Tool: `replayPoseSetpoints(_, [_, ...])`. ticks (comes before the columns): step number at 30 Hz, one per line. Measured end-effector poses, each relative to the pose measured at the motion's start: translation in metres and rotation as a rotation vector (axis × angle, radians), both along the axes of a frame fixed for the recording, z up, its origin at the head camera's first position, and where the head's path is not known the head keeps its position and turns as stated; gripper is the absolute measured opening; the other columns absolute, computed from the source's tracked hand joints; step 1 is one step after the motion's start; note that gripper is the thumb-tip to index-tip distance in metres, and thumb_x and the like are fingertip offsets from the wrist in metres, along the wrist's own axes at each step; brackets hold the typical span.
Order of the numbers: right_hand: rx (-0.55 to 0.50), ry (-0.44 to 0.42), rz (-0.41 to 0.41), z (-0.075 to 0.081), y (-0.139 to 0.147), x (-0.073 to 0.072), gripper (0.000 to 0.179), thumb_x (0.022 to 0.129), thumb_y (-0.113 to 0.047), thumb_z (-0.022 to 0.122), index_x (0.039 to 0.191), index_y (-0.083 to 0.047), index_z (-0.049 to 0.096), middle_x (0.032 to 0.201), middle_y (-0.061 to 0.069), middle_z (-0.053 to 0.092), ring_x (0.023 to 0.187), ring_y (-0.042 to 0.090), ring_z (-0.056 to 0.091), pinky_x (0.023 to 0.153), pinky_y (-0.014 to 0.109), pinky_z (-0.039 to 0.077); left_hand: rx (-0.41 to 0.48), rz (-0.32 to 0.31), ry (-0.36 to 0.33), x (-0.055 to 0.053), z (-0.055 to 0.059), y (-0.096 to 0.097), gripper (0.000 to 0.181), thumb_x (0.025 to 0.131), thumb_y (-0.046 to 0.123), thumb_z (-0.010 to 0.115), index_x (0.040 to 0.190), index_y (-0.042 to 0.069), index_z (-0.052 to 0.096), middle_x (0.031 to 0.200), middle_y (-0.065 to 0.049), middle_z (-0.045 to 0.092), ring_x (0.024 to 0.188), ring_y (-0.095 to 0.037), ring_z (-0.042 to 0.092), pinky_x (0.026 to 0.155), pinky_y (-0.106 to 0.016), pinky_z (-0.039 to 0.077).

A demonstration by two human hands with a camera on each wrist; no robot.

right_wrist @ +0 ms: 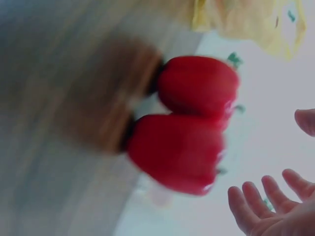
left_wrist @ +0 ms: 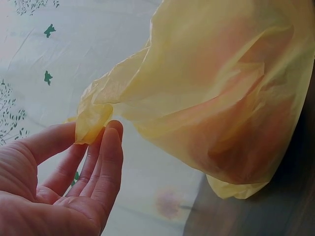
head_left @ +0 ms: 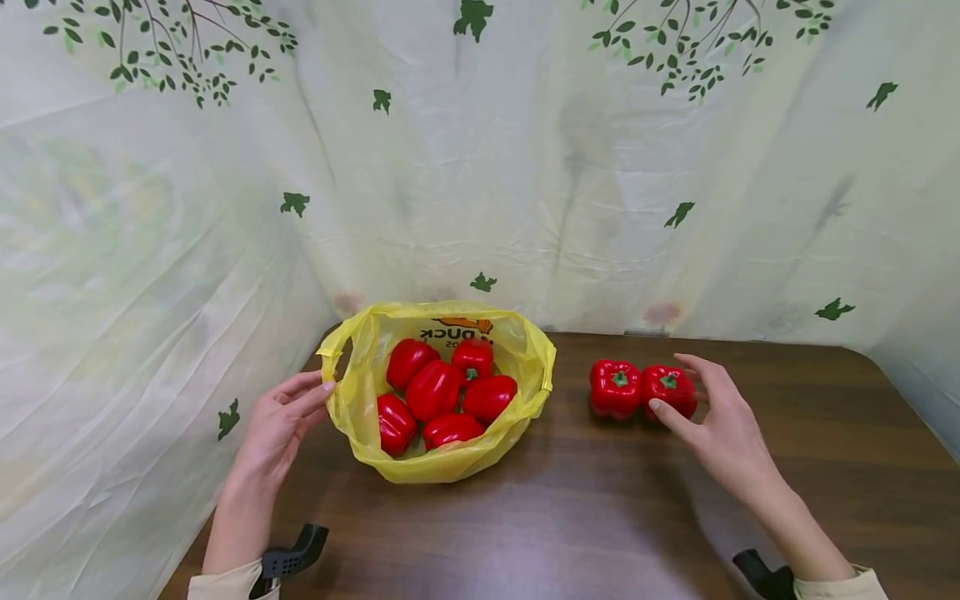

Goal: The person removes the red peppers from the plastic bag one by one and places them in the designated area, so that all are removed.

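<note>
A yellow plastic bag (head_left: 442, 468) stands with its mouth wide, and several red bell peppers (head_left: 433, 390) lie inside. At its left side my left hand (head_left: 279, 421) pinches the handle (left_wrist: 93, 123) between thumb and fingers. Two more red bell peppers stand side by side to the right of the bag, a left one (head_left: 615, 389) and a right one (head_left: 669, 392), green stems up. My right hand (head_left: 723, 429) hovers by the right pepper, thumb and fingers spread to either side. In the right wrist view a gap shows between the fingers (right_wrist: 251, 196) and both peppers.
Beneath everything is a dark brown wooden table (head_left: 570, 517). A pale curtain (head_left: 525, 167) printed with leaves hangs behind the table and along its left side. Each wrist wears a black camera mount, such as the left mount (head_left: 300, 550).
</note>
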State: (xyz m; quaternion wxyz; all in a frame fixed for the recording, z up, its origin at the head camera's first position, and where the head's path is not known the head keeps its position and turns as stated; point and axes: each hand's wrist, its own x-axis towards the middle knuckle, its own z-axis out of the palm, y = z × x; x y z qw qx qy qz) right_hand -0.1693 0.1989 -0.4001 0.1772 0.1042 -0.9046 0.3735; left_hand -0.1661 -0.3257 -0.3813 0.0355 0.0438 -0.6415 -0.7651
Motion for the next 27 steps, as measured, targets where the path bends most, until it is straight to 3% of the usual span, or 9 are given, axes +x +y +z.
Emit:
replayPoseSetpoints(6, [0.031, 0.130, 0.112, 0.018, -0.023, 0.004, 0.060, 0.084, -0.021, 0.080, 0.137, -0.015, 0.051, 0.133, 0.001, 0.052, 0.120, 0.024, 0.050, 0.091, 0.050, 0.048, 0.006, 0.000, -0.008, -0.001, 0.002, 0.002, 0.018, 0.091, 0.010, 0.072, 0.108, 0.007, 0.069, 0.100, -0.003, 0.070, 0.088, -0.015, 0.069, 0.083, -0.029, 0.056])
replayPoseSetpoints(12, [0.041, 0.227, 0.240, 0.029, -0.045, 0.006, 0.058, 0.081, -0.016, 0.082, 0.133, -0.020, 0.055, 0.129, -0.008, 0.056, 0.114, 0.014, 0.054, 0.088, 0.020, 0.048, 0.012, 0.010, -0.015, 0.000, 0.004, 0.002, 0.016, 0.090, 0.011, 0.072, 0.106, 0.008, 0.069, 0.099, -0.002, 0.071, 0.087, -0.015, 0.069, 0.083, -0.028, 0.056])
replayPoseSetpoints(16, [0.032, 0.215, 0.317, 0.037, -0.059, 0.007, 0.058, 0.083, -0.017, 0.081, 0.134, -0.021, 0.054, 0.130, -0.009, 0.054, 0.114, 0.010, 0.053, 0.085, 0.024, 0.052, 0.020, 0.021, -0.009, 0.001, 0.005, 0.001, 0.013, 0.090, 0.010, 0.072, 0.103, 0.009, 0.070, 0.097, -0.002, 0.071, 0.085, -0.014, 0.069, 0.081, -0.028, 0.056])
replayPoseSetpoints(22, [0.055, 0.188, 0.424, 0.047, -0.079, 0.004, 0.057, 0.085, -0.020, 0.079, 0.135, -0.018, 0.053, 0.135, -0.006, 0.053, 0.125, 0.014, 0.049, 0.098, 0.033, 0.048, 0.050, 0.012, 0.025, 0.001, 0.005, -0.001, 0.009, 0.091, 0.004, 0.070, 0.099, 0.009, 0.071, 0.093, -0.002, 0.072, 0.082, -0.014, 0.069, 0.078, -0.028, 0.057])
replayPoseSetpoints(27, [0.065, 0.184, 0.492, 0.055, -0.095, 0.003, 0.055, 0.086, -0.021, 0.078, 0.135, -0.019, 0.054, 0.135, -0.008, 0.052, 0.125, 0.012, 0.048, 0.100, 0.038, 0.046, 0.042, 0.017, 0.021, 0.001, 0.005, -0.001, 0.008, 0.091, 0.005, 0.070, 0.098, 0.008, 0.071, 0.092, -0.002, 0.071, 0.081, -0.014, 0.069, 0.078, -0.028, 0.057])
